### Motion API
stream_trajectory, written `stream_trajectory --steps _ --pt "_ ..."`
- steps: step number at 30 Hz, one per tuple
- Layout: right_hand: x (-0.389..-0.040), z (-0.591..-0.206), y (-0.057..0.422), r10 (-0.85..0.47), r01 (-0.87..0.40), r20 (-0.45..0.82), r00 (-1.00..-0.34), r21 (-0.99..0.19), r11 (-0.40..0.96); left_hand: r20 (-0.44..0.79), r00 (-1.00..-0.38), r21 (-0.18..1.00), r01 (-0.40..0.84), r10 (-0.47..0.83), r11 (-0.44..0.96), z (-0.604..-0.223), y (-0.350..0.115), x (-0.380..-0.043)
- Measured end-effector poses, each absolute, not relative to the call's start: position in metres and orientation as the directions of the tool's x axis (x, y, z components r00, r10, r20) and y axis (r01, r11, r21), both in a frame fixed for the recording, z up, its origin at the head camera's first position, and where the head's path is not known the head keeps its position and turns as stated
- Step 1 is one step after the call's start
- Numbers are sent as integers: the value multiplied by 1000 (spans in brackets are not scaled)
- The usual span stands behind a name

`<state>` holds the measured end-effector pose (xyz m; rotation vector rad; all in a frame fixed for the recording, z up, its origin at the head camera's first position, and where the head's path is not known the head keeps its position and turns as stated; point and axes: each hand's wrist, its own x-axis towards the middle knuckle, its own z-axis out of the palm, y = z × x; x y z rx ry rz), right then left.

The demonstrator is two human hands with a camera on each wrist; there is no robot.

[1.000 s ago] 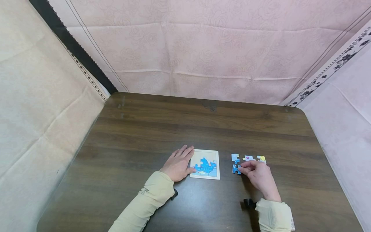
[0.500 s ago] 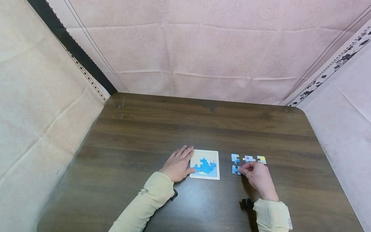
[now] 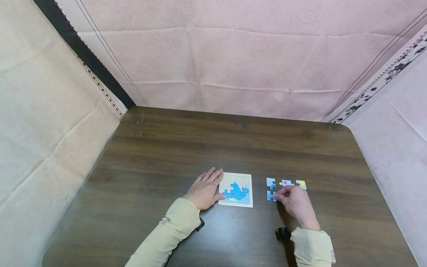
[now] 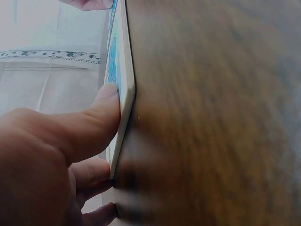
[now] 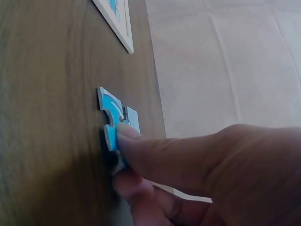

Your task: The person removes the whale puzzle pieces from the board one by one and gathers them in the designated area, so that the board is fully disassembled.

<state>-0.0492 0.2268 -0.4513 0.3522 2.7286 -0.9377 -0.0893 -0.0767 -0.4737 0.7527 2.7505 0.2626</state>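
Note:
A square jigsaw board (image 3: 251, 191) with a pale rim lies on the table, a blue picture partly filled in across its lower part. My left hand (image 3: 205, 189) lies along its left side, fingers stretched out, with the thumb (image 4: 107, 94) pressing on the rim. To the right, my right hand (image 3: 298, 205) pinches a blue puzzle piece (image 5: 109, 127), thumb on its face and index finger at its edge. That piece is close over the table at the lower left of the loose pieces. My fingers hide part of it.
Loose puzzle pieces lie beyond my right hand: a blue one (image 3: 271, 181), a pale one with a pink swirl (image 3: 287, 182) and a yellow-patterned one (image 3: 301, 184). Pale cloth (image 3: 213, 66) hangs behind the brown wooden table (image 3: 186, 144) and at both sides.
My right wrist and sleeve have shifted slightly left, while the fingertips stay at the same blue puzzle piece. The left hand and the board have not visibly moved.

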Motion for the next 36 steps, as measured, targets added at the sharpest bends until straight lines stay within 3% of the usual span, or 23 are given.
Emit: stream_trajectory --steps 36 --pt "-47 -448 222 140 245 -242 -960 -487 838 -205 -819 251 486 536 837 -474 -79 -88"
